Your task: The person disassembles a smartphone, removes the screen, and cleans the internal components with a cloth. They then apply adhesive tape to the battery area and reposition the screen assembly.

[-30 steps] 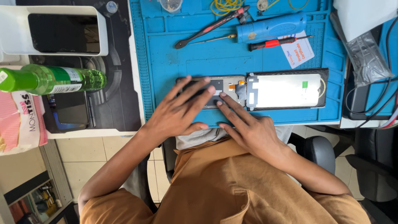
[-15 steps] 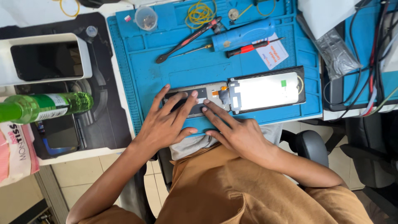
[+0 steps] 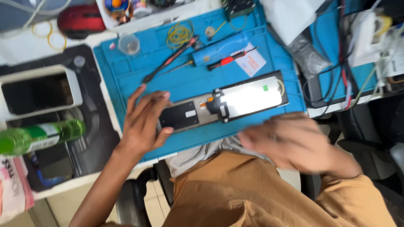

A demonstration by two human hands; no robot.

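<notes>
An opened phone [image 3: 185, 115] lies on the blue work mat [image 3: 261, 46], with its detached screen [image 3: 252, 97] folded out to the right. My left hand [image 3: 145, 122] rests flat on the mat with its fingers spread, touching the phone's left end. My right hand [image 3: 290, 141] is blurred with motion, off the phone, over the mat's front edge above my lap; nothing shows in it.
Pliers [image 3: 170, 59], a blue tool [image 3: 219, 50], a red-handled screwdriver [image 3: 229, 60], yellow wire [image 3: 179, 33] and a small clear cup [image 3: 128, 44] lie at the mat's back. A green bottle [image 3: 40, 136] and a white-framed device [image 3: 38, 93] are at left. Cables [image 3: 343, 71] crowd the right.
My right hand has lifted off the phone and pulled back to the right, toward my lap. My left hand stays at the phone's left end. The camera view has tilted.
</notes>
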